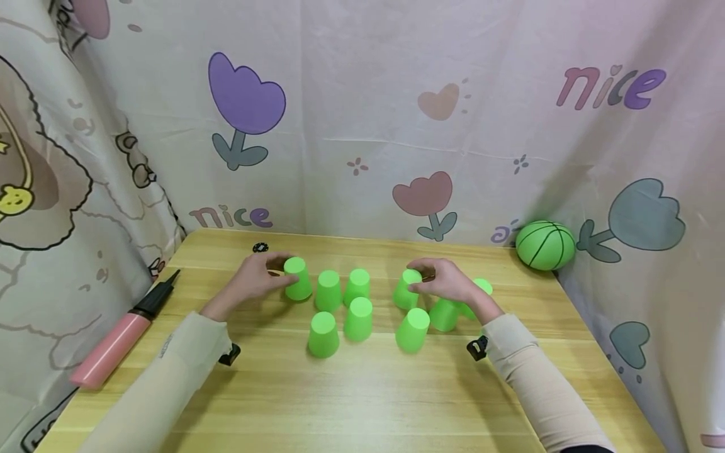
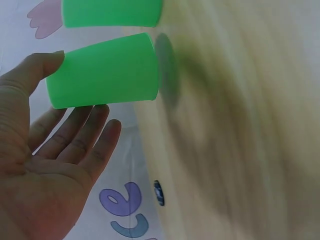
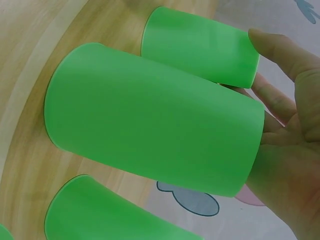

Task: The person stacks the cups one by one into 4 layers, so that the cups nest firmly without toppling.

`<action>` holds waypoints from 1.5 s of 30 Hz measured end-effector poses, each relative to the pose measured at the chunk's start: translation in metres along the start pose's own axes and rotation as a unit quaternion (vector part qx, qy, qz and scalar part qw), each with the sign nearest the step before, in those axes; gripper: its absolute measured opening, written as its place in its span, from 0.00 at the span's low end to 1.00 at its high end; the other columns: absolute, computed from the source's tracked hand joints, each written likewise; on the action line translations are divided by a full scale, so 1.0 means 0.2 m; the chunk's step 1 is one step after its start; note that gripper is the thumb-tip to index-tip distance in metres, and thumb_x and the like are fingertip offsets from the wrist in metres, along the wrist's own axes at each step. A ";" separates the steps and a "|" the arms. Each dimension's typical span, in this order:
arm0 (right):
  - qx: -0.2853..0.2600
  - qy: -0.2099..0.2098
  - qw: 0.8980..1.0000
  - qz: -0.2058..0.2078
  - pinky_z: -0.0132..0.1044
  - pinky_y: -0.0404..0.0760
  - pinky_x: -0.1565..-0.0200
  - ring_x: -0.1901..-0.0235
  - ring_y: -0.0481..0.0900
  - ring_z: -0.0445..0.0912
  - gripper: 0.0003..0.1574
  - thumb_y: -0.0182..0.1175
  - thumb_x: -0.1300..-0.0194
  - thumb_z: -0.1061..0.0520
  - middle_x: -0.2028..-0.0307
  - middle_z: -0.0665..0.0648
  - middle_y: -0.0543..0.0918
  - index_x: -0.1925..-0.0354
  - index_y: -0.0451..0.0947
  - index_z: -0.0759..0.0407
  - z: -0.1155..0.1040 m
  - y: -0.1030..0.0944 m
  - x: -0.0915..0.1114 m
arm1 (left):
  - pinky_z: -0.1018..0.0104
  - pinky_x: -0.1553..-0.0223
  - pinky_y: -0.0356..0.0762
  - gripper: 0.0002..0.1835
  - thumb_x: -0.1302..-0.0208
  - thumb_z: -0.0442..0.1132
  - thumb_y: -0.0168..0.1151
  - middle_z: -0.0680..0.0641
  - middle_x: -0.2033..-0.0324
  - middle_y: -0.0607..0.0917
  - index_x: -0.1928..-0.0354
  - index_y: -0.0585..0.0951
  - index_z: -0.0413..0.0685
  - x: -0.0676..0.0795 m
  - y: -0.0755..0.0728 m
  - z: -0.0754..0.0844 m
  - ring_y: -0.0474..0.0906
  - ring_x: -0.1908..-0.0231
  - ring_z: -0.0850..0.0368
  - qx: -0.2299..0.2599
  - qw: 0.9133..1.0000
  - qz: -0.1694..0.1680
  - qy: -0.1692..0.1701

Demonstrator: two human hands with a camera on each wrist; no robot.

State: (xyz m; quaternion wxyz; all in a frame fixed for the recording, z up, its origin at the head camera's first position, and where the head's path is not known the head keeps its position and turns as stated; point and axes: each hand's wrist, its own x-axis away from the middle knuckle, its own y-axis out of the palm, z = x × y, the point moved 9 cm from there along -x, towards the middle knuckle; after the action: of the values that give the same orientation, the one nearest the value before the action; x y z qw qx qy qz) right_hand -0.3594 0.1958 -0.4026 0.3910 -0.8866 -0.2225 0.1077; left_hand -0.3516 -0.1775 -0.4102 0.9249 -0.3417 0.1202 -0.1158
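Note:
Several green plastic cups stand upside down on the wooden table in two loose groups. My left hand point(image 1: 255, 277) pinches the leftmost cup point(image 1: 297, 286), thumb on one side and fingers on the other. In the left wrist view a dark shadow lies beside that cup's rim point(image 2: 152, 67); I cannot tell whether it is lifted. My right hand point(image 1: 447, 281) pinches a cup point(image 3: 200, 47) at the back of the right group, near its narrow end. A nearer cup point(image 3: 155, 120) partly covers the right fingers in the right wrist view. The right forearm hides part of another cup point(image 1: 483, 286).
A pink pump with a black nozzle point(image 1: 121, 336) lies along the left edge. A small black disc point(image 1: 260, 247) is at the back left. A green toy basketball point(image 1: 545, 245) sits in the back right corner. Printed curtains point(image 1: 351, 113) hang behind the table point(image 1: 351, 402).

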 end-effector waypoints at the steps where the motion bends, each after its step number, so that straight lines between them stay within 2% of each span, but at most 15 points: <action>1: 0.000 0.001 1.000 0.000 0.46 0.84 0.44 0.48 0.84 0.51 0.36 0.74 0.34 0.52 0.45 0.60 0.87 0.33 0.78 0.62 0.00 0.00 0.00 | 0.45 0.42 0.87 0.28 0.33 0.41 0.75 0.36 0.45 0.87 0.35 0.80 0.38 -0.02 -0.01 0.01 0.85 0.43 0.37 -0.003 1.000 0.003 0.003; 6: 0.002 0.004 1.000 0.002 0.46 0.84 0.44 0.48 0.83 0.51 0.36 0.74 0.34 0.52 0.45 0.59 0.87 0.33 0.78 0.62 0.00 0.00 0.00 | 0.42 0.38 0.83 0.29 0.32 0.40 0.74 0.33 0.42 0.86 0.33 0.78 0.35 -0.12 -0.03 0.05 0.82 0.40 0.35 -0.002 1.000 0.004 -0.004; 11: 0.003 0.005 1.000 0.004 0.47 0.84 0.43 0.48 0.83 0.51 0.36 0.75 0.35 0.53 0.44 0.60 0.87 0.33 0.78 0.62 -0.01 0.00 0.00 | 0.40 0.33 0.79 0.31 0.32 0.42 0.73 0.34 0.39 0.84 0.31 0.77 0.37 -0.23 -0.03 0.08 0.80 0.37 0.36 0.004 1.000 0.002 -0.025; 19: 0.003 0.007 1.000 0.003 0.52 0.85 0.39 0.45 0.84 0.54 0.36 0.75 0.35 0.52 0.42 0.61 0.87 0.33 0.78 0.63 0.00 0.00 0.00 | 0.44 0.36 0.82 0.30 0.31 0.43 0.73 0.36 0.39 0.84 0.32 0.77 0.40 -0.42 -0.01 0.14 0.81 0.39 0.39 0.010 0.999 -0.003 -0.031; 27: -0.010 0.010 1.000 -0.008 0.51 0.85 0.39 0.44 0.84 0.54 0.38 0.75 0.35 0.53 0.43 0.60 0.87 0.31 0.76 0.64 -0.01 0.02 0.00 | 0.45 0.35 0.81 0.30 0.32 0.44 0.74 0.36 0.38 0.83 0.33 0.77 0.38 -0.51 0.02 0.17 0.79 0.37 0.38 -0.002 0.999 -0.010 -0.048; 35: 0.012 0.016 1.000 -0.010 0.49 0.87 0.41 0.44 0.84 0.54 0.41 0.75 0.37 0.52 0.44 0.62 0.87 0.31 0.74 0.65 0.00 0.03 0.00 | 0.44 0.32 0.79 0.31 0.33 0.41 0.75 0.36 0.37 0.83 0.33 0.77 0.38 -0.60 0.10 0.11 0.78 0.35 0.37 0.021 0.997 -0.021 -0.065; 40: 0.022 0.019 1.000 -0.008 0.49 0.86 0.41 0.46 0.85 0.52 0.37 0.76 0.38 0.52 0.46 0.60 0.87 0.35 0.78 0.63 0.00 0.03 -0.01 | 0.44 0.31 0.78 0.32 0.34 0.40 0.75 0.35 0.36 0.82 0.31 0.76 0.36 -0.64 0.15 0.08 0.78 0.35 0.37 0.020 0.997 -0.027 -0.071; 45: 0.017 0.020 1.000 -0.009 0.47 0.86 0.42 0.48 0.85 0.50 0.33 0.76 0.38 0.52 0.48 0.57 0.88 0.38 0.80 0.60 -0.01 0.04 -0.02 | 0.43 0.30 0.77 0.32 0.33 0.41 0.75 0.35 0.36 0.82 0.32 0.76 0.37 -0.66 0.16 0.07 0.78 0.35 0.37 0.008 0.997 -0.019 -0.077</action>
State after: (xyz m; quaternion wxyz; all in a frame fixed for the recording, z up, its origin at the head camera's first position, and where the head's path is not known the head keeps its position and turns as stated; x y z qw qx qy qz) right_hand -0.3603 0.1875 -0.4078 0.4115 -0.8798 -0.2204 0.0900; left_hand -0.4678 -0.1056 -0.4019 0.9317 -0.3443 0.0417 -0.1077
